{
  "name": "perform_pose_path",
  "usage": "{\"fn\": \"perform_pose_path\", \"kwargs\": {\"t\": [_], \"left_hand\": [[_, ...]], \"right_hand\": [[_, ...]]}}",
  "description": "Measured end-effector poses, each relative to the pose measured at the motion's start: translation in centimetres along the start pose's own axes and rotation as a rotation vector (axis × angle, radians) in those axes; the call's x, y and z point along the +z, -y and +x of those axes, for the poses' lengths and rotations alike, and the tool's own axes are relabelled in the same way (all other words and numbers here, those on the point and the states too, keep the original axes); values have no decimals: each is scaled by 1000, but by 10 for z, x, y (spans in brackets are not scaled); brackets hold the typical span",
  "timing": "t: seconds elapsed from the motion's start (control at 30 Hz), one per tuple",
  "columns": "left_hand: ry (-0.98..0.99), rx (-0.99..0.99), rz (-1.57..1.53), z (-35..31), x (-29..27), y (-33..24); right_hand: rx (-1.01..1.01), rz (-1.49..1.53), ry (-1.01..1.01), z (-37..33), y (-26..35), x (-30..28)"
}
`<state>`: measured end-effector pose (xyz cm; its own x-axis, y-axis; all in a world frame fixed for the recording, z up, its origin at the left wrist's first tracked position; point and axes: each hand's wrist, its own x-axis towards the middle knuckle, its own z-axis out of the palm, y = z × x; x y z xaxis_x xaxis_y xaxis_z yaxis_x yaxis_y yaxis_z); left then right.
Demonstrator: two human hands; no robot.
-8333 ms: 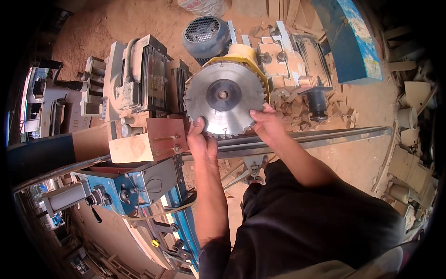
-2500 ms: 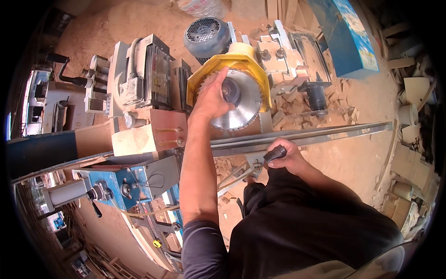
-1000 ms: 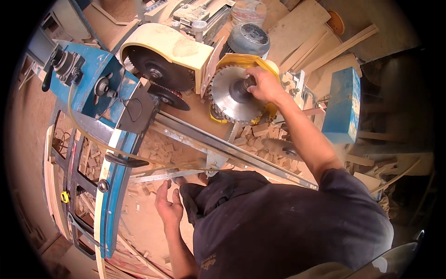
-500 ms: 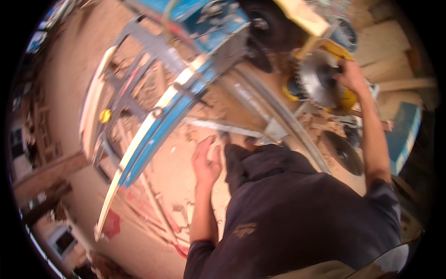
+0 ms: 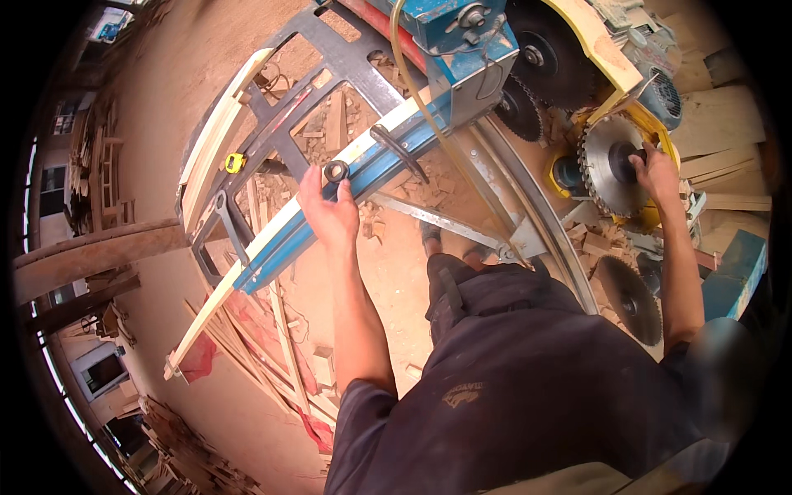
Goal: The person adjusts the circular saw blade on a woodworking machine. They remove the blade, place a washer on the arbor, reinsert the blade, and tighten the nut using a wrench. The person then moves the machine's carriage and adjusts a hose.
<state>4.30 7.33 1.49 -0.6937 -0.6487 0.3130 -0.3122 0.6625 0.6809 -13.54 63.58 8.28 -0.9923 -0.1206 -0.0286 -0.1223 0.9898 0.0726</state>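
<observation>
Dusty floor [image 5: 388,305] | shirt print [image 5: 464,394] | right grip [image 5: 660,175] clasping blade hub [image 5: 620,155] | left grip [image 5: 332,216] at black ring [image 5: 336,171] (hold unclear)

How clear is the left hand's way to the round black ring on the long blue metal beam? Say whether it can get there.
Most likely yes: the open left hand is right at the round black ring on the long blue metal beam, with nothing visible between them.
</observation>
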Motion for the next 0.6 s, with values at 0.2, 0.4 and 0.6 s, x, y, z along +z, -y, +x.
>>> {"fn": "perform_pose_path", "kwargs": {"t": [0.2, 0.4, 0.6], "left_hand": [[219, 48, 80, 26, 18, 22], [-68, 101, -18, 8, 27, 11], [38, -265, -322, 15, 31, 27]], "right_hand": [[99, 202, -34, -8, -3, 8], [254, 376, -91, -35, 11, 8], [315, 498, -312, -92, 28, 28]]}}
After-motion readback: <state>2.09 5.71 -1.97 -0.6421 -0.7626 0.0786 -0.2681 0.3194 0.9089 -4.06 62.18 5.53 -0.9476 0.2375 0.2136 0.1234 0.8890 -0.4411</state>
